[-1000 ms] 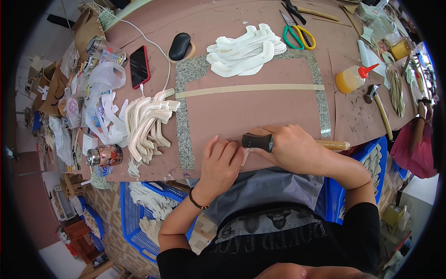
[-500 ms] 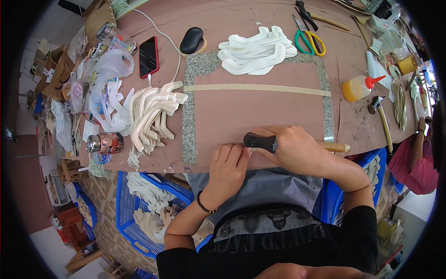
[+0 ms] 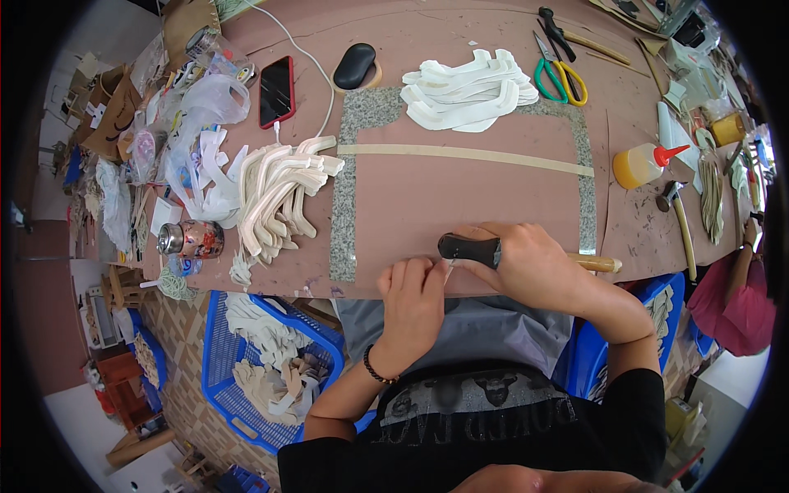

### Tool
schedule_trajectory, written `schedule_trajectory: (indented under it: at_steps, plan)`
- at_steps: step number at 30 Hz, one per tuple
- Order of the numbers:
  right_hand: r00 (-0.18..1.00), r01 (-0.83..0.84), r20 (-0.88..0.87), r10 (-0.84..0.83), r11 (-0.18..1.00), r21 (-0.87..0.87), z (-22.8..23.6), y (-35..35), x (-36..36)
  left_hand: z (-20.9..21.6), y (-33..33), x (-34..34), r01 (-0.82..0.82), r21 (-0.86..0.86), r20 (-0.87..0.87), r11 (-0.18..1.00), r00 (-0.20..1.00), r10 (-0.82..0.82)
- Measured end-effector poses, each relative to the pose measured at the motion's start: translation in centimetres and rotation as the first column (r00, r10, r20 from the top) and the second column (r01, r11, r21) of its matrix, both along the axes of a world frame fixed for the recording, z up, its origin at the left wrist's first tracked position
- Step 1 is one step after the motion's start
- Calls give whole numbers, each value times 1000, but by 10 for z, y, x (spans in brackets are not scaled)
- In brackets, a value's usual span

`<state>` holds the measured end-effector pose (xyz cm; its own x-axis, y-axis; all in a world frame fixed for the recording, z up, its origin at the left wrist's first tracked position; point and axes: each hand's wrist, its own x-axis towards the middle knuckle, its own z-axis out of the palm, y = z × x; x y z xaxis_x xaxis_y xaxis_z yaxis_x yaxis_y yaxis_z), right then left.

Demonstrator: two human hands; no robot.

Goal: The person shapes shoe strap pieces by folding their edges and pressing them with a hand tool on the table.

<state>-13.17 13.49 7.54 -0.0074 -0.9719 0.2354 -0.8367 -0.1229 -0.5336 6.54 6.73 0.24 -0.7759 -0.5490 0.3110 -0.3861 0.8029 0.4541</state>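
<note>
My right hand (image 3: 526,259) is closed around a thick black handle (image 3: 468,248) just above the table's near edge; the tool's working end is hidden. Close beside it on the left, my left hand (image 3: 413,296) has its fingers bent together. A small pale piece (image 3: 448,269) shows between the two hands, too little of it visible to name. From behind my right wrist a light wooden handle (image 3: 598,263) sticks out; whether it belongs to the held tool I cannot tell. White curved strips (image 3: 468,90) lie stacked ahead of my hands, and cream curved strips (image 3: 283,197) are heaped to the left.
A speckled grey border (image 3: 343,222) frames the work area. Scissors (image 3: 560,78), a glue bottle (image 3: 645,166) and a hammer (image 3: 678,218) lie at right. Left are a phone (image 3: 277,92), a jar (image 3: 193,238) and plastic bags (image 3: 215,103). Blue baskets (image 3: 215,370) stand below; another person (image 3: 727,304) is at far right.
The view has shifted slightly, so the table items sit a little further right. Both hands keep nearly the same pose, with the black handle still in my right hand.
</note>
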Motion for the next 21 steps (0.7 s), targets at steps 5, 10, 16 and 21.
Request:
schedule_trajectory:
  at_steps: [5, 10, 16, 21]
  plan:
    - [994, 105, 3, -109, 969, 224, 10, 6, -3, 2, -20, -1, 74, 107, -120, 991, 991, -61]
    - [994, 70, 70, -80, 989, 131, 5, 4, -2, 3, -16, -4, 133, 33, -88, 991, 988, -130]
    - [998, 47, 35, -51, 993, 107, -3, 3, -3, 5, -4, 5, 123, -103, 73, 987, 991, -116]
    - [995, 34, 84, -54, 975, 218, 2, 0, -4, 2, 0, 9, 44, 19, -23, 999, 999, -43]
